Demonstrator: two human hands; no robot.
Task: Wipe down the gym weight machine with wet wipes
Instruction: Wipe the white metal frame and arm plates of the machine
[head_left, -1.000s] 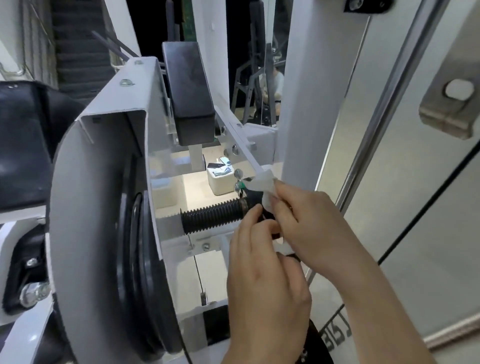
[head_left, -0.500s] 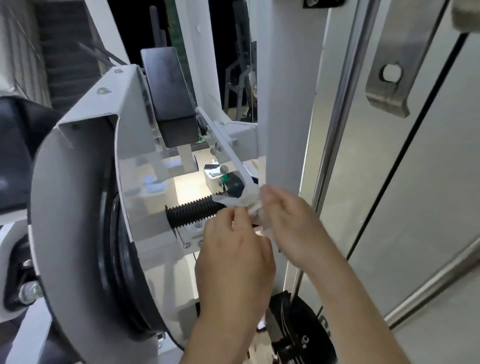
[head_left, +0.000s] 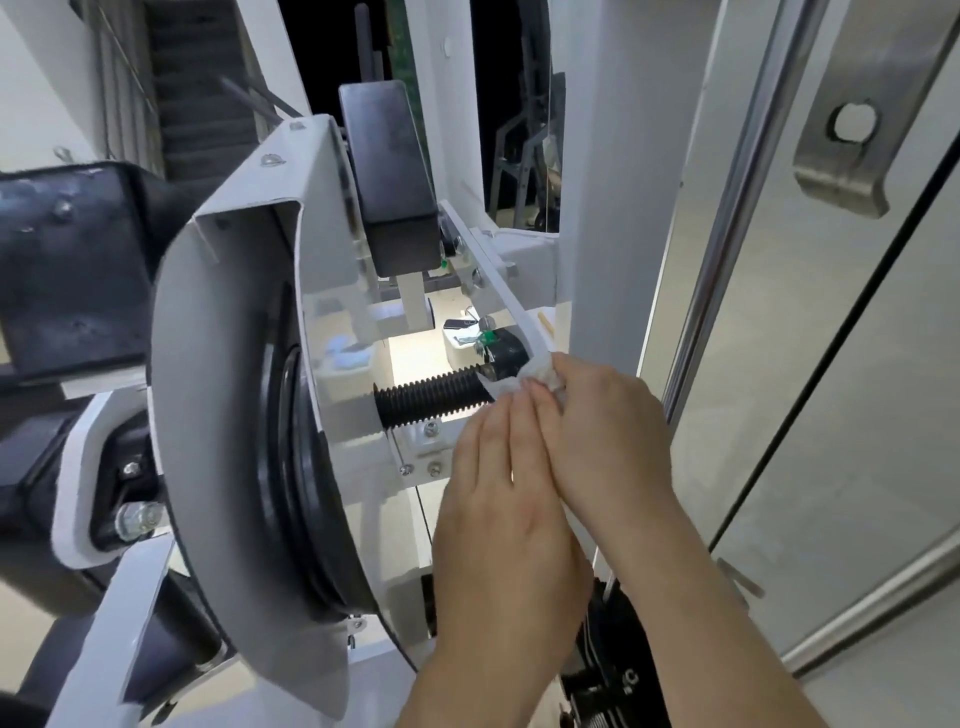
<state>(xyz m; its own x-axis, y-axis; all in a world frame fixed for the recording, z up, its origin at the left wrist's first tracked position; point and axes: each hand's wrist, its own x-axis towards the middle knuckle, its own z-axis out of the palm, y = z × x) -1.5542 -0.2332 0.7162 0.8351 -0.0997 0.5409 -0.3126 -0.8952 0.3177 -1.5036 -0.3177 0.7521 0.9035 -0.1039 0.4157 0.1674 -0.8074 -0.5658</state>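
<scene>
The wet wipe (head_left: 537, 375) is bunched against the lower end of the weight machine's (head_left: 228, 415) slanted white bar (head_left: 501, 293), just beside the right end of the black ribbed rod (head_left: 431, 397). The right hand (head_left: 608, 431) has its grip clamped on the wipe, fingers curled round it. The left hand (head_left: 498, 519) lies alongside with nearly straight fingers reaching the wipe; its thumb is hidden, so I cannot tell its grip.

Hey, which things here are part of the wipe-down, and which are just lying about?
In the job:
wet wipe
right hand, pinching the wipe
left hand, fingertips at the wipe
white lever arm, wipe against its lower end
ribbed black grip

Just there:
small white box, on the floor beyond
steel bracket, upper right
</scene>
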